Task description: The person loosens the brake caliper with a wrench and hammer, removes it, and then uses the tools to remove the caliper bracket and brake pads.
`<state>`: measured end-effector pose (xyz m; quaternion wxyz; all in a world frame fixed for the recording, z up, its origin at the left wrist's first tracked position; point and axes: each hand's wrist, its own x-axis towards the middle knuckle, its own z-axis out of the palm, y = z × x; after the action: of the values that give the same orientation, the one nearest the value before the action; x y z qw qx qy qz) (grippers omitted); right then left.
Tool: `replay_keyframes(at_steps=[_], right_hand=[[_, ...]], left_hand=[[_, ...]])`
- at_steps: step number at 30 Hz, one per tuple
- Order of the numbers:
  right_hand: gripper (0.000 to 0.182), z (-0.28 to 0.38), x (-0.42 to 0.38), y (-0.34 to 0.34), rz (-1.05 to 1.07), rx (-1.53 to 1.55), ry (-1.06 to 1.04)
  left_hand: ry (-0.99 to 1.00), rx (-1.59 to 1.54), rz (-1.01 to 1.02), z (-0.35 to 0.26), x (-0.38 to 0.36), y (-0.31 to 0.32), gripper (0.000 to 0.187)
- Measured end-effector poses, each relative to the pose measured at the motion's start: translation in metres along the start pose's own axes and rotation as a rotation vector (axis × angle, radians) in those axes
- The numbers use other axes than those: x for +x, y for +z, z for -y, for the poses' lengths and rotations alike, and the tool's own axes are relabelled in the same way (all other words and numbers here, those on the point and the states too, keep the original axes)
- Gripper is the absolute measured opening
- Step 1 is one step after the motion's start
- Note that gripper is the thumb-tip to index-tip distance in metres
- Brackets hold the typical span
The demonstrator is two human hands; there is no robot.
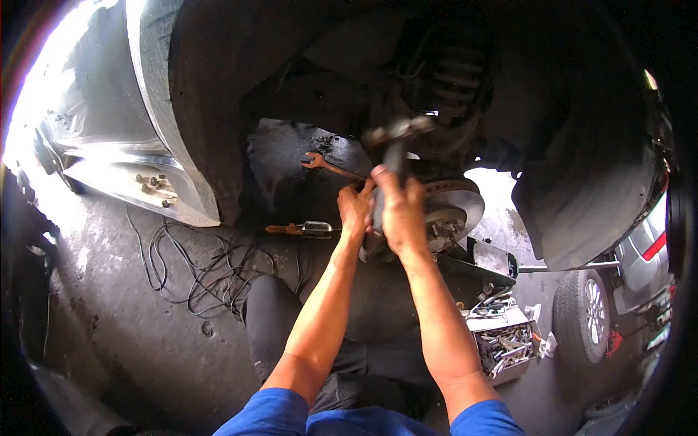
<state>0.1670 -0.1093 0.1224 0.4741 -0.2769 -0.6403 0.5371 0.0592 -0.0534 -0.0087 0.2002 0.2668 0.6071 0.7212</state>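
Note:
My right hand (402, 218) is closed round the handle of a hammer (396, 158), whose head is smeared by motion above the fist. Just left of it, my left hand (354, 209) has its fingers closed at the near end of an open-ended wrench (331, 167). The wrench's jaw points left into the wheel well. Close to the right of both hands sits a brake disc (472, 202) with its hub (442, 229). Above them, a coil spring (458, 80) shows dimly in the dark. The hands hide part of the suspension behind them.
A work lamp (316, 229) and a tangled cable (196, 280) lie left on the floor. Several nuts (153, 180) rest on the car's sill. A jack (494, 263), a toolbox of sockets and tools (509, 356) and a removed wheel (582, 317) stand right.

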Motion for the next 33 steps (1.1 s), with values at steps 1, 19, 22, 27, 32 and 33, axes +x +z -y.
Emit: replay_keyframes(at_steps=[1, 19, 22, 27, 32, 33], right_hand=[[0.035, -0.008, 0.003, -0.007, 0.102, -0.002, 0.128], [0.033, 0.038, 0.008, -0.028, 0.181, -0.108, 0.31], [0.031, 0.047, 0.001, -0.017, 0.056, 0.001, 0.149], [0.039, -0.005, 0.006, -0.007, 0.078, -0.078, 0.121], [0.046, 0.047, 0.002, -0.033, 0.117, -0.035, 0.315], [0.049, 0.061, 0.0, -0.041, -0.023, -0.076, 0.249]], left_hand=[[-0.015, -0.031, 0.011, 0.008, 0.005, 0.0, 0.047], [-0.018, -0.091, 0.069, 0.036, 0.013, 0.004, 0.044], [-0.033, -0.038, 0.043, -0.009, 0.0, 0.003, 0.046], [-0.146, 0.012, 0.026, -0.001, 0.002, 0.0, 0.048], [0.015, 0.037, 0.009, -0.02, -0.005, -0.001, 0.051], [0.031, 0.029, -0.013, -0.019, -0.004, -0.001, 0.051]])
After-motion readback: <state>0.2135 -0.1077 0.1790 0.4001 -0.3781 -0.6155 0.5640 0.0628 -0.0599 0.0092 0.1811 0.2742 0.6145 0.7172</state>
